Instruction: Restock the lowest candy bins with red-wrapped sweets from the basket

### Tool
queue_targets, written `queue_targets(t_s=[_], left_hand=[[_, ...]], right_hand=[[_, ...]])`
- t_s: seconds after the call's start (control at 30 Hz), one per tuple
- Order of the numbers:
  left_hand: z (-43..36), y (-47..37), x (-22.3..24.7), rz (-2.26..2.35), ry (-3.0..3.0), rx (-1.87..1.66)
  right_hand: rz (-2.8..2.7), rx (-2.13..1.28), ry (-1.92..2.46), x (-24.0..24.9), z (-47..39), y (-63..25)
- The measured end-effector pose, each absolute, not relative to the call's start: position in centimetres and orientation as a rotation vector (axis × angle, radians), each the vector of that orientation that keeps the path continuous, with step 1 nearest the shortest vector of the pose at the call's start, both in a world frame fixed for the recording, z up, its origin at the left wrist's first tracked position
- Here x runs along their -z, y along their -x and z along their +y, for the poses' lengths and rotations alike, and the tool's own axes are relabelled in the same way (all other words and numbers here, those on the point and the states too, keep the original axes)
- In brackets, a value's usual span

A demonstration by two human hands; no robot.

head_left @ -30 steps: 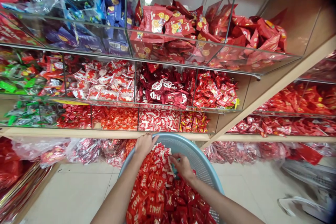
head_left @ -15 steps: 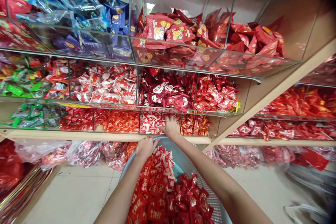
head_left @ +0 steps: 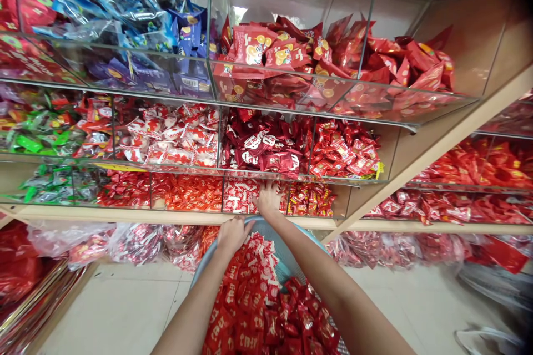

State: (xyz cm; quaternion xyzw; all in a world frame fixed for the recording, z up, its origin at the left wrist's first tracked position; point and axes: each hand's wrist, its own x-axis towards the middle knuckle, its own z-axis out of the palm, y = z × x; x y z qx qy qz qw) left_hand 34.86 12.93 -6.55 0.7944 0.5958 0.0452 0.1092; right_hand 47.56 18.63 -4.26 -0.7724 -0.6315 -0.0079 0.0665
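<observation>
A blue-green plastic basket is in front of me, partly filled with red wrapped candies, darker red ones and small red-and-white ones. My left hand is closed over its far rim. Beyond the basket, my right hand reaches over the low front of a bottom-shelf compartment. It rests among small red-and-white wrapped candies, its fingers apart and their tips partly hidden in the candies. No lifted candy shows in it.
Glass dividers split the shelves into bins of wrapped sweets. A wooden shelf edge runs just beyond the basket, with an upper glass shelf close above my right hand. Plastic bags of sweets lie underneath on the tiled floor.
My right hand has shifted slightly left within the red-and-white candy compartment. My left hand stays on the basket rim, and the view has moved very slightly.
</observation>
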Motion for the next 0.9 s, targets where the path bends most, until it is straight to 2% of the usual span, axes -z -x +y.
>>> queue_targets(t_s=[0.5,0.9], left_hand=[[13.0,-34.8,6.8,1.743,-2.366,-0.171],[12.9,-34.9,6.4,1.759,-2.343,-0.142]], right_hand=[[-1.889,0.079,2.289,4.8,19.3,-48.3],[-2.077,0.061,2.175,4.5,19.3,-48.6]])
